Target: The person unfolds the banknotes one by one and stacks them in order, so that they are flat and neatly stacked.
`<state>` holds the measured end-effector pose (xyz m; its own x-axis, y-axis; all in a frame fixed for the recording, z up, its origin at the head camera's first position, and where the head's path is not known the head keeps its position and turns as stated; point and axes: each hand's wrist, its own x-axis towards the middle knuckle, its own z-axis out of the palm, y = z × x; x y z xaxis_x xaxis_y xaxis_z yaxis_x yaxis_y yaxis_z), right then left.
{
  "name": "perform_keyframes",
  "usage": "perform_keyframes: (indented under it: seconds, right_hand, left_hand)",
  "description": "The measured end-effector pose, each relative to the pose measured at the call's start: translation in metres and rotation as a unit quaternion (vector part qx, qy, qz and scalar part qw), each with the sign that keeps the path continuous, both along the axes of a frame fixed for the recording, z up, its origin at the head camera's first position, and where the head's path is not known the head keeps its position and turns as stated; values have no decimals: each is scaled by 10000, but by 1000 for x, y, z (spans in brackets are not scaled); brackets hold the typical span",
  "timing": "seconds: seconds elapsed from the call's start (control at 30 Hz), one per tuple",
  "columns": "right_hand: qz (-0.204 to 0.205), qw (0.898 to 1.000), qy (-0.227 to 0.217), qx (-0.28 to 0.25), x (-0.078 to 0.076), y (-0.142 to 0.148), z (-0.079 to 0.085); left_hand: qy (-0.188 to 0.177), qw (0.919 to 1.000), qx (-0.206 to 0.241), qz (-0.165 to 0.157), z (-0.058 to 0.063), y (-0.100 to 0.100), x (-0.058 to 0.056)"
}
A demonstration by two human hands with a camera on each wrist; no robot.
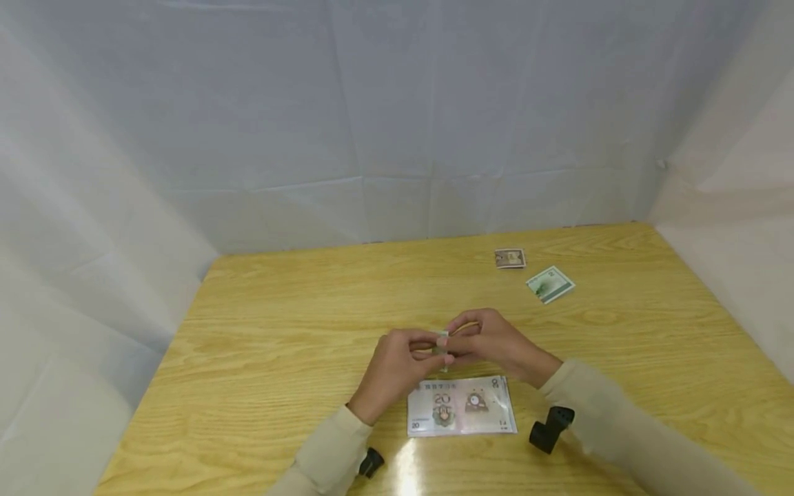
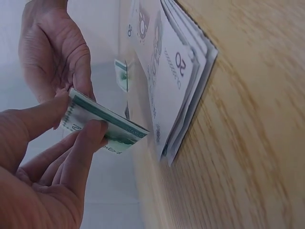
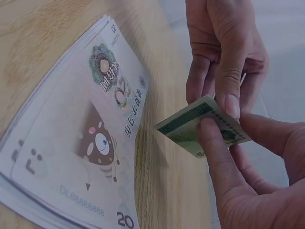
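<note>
A small folded green play banknote (image 2: 107,119) is held up between both hands above the table. My left hand (image 1: 397,362) pinches it between thumb and fingers. From the opposite side, my right hand (image 1: 496,344) grips the same note (image 3: 186,136), thumb flat along its green band. Just below the hands lies a stack of larger pale notes (image 1: 462,413) marked 20. In the right wrist view the top note of that stack (image 3: 102,148) shows a brown cartoon figure and a flower print.
Farther back to the right lie a folded green note (image 1: 551,284) and a smaller folded brown note (image 1: 510,258). The wooden table (image 1: 279,331) is bordered by pale sheeting (image 1: 397,138) at the back and sides. Both wrists carry black cameras.
</note>
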<state>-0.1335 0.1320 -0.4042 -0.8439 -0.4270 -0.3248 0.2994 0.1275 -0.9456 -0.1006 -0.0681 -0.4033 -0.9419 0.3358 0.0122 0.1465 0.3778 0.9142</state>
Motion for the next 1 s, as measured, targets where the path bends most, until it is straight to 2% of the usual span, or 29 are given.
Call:
perform_keyframes:
  seconds: [0.37, 0.67, 0.83, 1.0]
  right_hand:
    - [-38, 9997, 33, -221, 3, 3, 3]
    - [-109, 9999, 26, -14, 3, 5, 7]
    - [-113, 9996, 147, 232, 2, 9, 8]
    - [-147, 9986, 269, 429, 2, 15, 6]
  left_hand:
    - [-258, 9995, -142, -75, 1, -2, 0]
    - [-562, 9982, 193, -82, 2, -4, 0]
    - [-611, 9973, 363, 180, 3, -6, 1]
    - [-664, 9965, 180, 475, 5, -10, 2]
